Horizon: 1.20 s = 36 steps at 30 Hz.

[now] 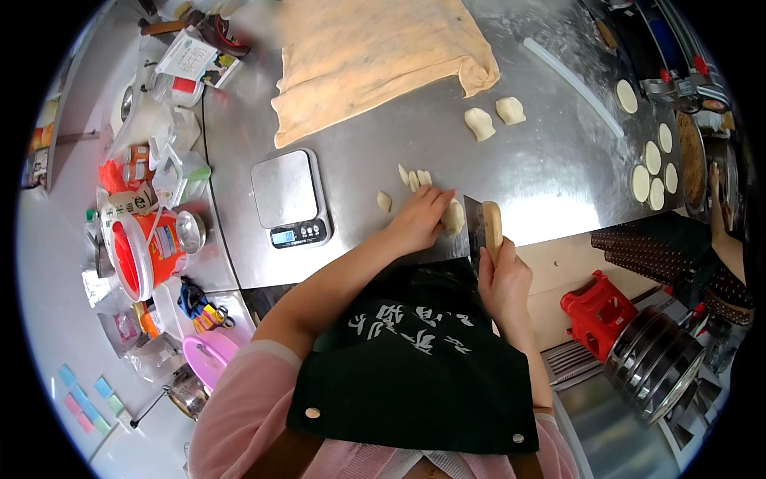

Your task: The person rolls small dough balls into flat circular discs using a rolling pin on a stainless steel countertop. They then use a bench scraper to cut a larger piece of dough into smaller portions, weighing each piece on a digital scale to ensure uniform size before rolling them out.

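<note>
My right hand (pixel 505 281) grips the wooden handle (pixel 492 230) of a dough scraper. Its metal blade (pixel 474 218) stands on edge just right of a lump of pale dough (pixel 453 218), near the steel table's front edge. Fingers of my left hand (pixel 421 217) rest against that lump and hold it from the left; they hide part of it. Just beyond those fingers lie several small cut dough pieces (pixel 413 178). One more small piece (pixel 384 202) sits apart, to their left. Two larger dough lumps (pixel 480 124) (pixel 510 111) lie farther back on the table.
A digital scale (pixel 286 191) stands left on the steel table (pixel 371 132). A wide dough sheet (pixel 377 60) covers the back. A pale rolling rod (pixel 571 87) and several flat dough rounds (pixel 652 157) lie right, near a pan of brown filling (pixel 691 155). Another person's arm (pixel 721 227) shows far right.
</note>
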Tool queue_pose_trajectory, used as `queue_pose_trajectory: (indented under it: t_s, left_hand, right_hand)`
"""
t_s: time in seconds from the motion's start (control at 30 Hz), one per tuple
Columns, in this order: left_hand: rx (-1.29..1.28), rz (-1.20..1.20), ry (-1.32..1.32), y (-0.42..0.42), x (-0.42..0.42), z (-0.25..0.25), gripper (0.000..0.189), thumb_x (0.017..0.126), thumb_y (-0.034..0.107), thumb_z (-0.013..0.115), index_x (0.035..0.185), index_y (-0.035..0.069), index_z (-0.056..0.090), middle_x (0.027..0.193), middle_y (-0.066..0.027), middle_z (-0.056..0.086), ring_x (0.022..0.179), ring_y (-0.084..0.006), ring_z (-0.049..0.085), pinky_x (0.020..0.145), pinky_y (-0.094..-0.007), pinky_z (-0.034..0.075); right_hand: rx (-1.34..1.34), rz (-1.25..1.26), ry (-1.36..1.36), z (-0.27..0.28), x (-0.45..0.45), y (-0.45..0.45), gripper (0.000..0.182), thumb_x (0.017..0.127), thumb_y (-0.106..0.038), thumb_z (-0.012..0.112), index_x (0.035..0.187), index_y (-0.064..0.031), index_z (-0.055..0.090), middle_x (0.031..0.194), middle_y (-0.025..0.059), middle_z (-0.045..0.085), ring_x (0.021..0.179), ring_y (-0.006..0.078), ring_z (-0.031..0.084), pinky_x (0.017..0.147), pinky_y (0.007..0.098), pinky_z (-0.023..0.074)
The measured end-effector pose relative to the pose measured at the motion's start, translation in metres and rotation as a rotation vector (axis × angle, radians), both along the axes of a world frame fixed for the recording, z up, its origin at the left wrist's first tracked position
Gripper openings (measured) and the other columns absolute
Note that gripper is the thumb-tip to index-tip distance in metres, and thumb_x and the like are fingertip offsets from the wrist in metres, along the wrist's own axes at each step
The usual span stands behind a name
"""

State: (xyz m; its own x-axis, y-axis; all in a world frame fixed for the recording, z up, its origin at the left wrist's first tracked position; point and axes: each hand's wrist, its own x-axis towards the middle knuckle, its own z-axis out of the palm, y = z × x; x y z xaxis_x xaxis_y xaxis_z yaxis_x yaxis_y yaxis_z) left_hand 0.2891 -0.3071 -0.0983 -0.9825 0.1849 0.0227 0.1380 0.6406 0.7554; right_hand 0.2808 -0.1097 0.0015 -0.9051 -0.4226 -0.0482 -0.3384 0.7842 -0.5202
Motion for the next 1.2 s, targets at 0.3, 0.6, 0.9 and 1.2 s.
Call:
queue_pose_trajectory:
  t_s: [0.3,0.6,0.9,1.2]
  left_hand:
    - [0.075,0.062,0.119,-0.002,0.013,0.001,0.045,0.068,0.001,0.071,0.110,0.003,0.058,0.110,-0.0127,0.056,0.101,-0.0315,0.054,0.089,-0.0398,0.047]
    - [-0.200,-0.214,-0.026,-0.002,-0.001,0.006,0.037,0.071,0.005,0.071,0.106,0.003,0.058,0.106,-0.0123,0.055,0.105,-0.0310,0.053,0.087,-0.0405,0.047]
    - [-0.023,0.318,-0.047,0.012,0.035,0.010,0.047,0.067,0.007,0.077,0.110,0.002,0.059,0.106,-0.0129,0.056,0.104,-0.0322,0.055,0.088,-0.0391,0.047]
    - [-0.013,0.197,-0.028,0.013,0.041,-0.004,0.048,0.067,0.001,0.074,0.113,0.001,0.059,0.110,-0.0117,0.056,0.106,-0.0325,0.054,0.088,-0.0383,0.049]
  right_hand:
    - [0.050,-0.084,-0.044,-0.014,0.018,0.001,0.024,0.088,-0.014,0.063,0.102,0.0027,0.053,0.061,0.0193,0.059,0.052,0.0395,0.059,0.048,0.0472,0.0468]
    - [0.046,-0.228,-0.088,-0.017,0.021,0.011,0.021,0.090,-0.017,0.061,0.093,0.0010,0.050,0.059,0.0207,0.057,0.053,0.0425,0.058,0.048,0.0489,0.0453]
    - [-0.022,-0.125,-0.067,-0.013,0.024,-0.004,0.022,0.089,-0.015,0.063,0.097,0.0015,0.052,0.061,0.0199,0.058,0.052,0.0408,0.058,0.048,0.0478,0.0459]
    - [0.082,0.051,-0.044,-0.023,0.026,-0.016,0.023,0.087,-0.015,0.063,0.100,0.0009,0.052,0.061,0.0158,0.060,0.054,0.0347,0.062,0.049,0.0439,0.0486]
